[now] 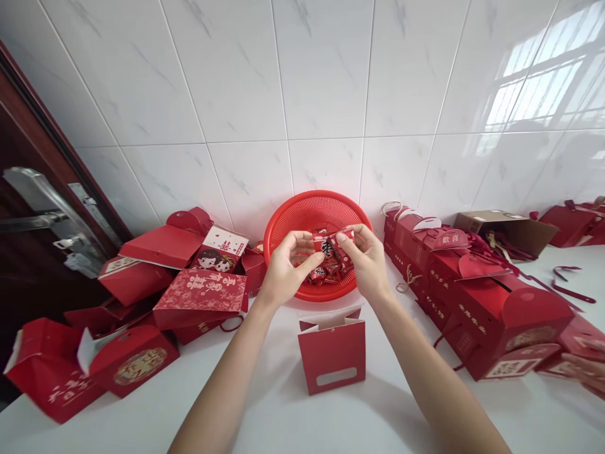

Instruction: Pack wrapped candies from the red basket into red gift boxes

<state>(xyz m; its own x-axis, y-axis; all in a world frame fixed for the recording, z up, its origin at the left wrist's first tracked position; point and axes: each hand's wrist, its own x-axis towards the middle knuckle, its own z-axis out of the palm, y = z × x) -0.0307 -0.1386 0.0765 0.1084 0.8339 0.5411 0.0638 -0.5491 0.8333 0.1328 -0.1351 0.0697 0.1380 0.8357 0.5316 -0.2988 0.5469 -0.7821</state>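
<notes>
My left hand [292, 268] pinches a small red candy packet [322, 242] with black lettering between thumb and fingers. Beside it, my right hand [371, 260] grips another red packet [341, 243]. The two packets meet or overlap in front of the camera. Both hands hover over a round red plastic basket [278, 221], where several similar packets [319, 275] lie at the bottom. Nearer to me, between my forearms, a small red paper box [332, 356] stands upright on the white table with its top open.
Red gift boxes [201, 296] are piled at left beside a dark door with a metal handle [38, 202]. A row of closed red boxes [454, 290] fills the right. Behind it lies a cardboard box [505, 230] with ribbons. Another person's hand [586, 372] shows at the right edge.
</notes>
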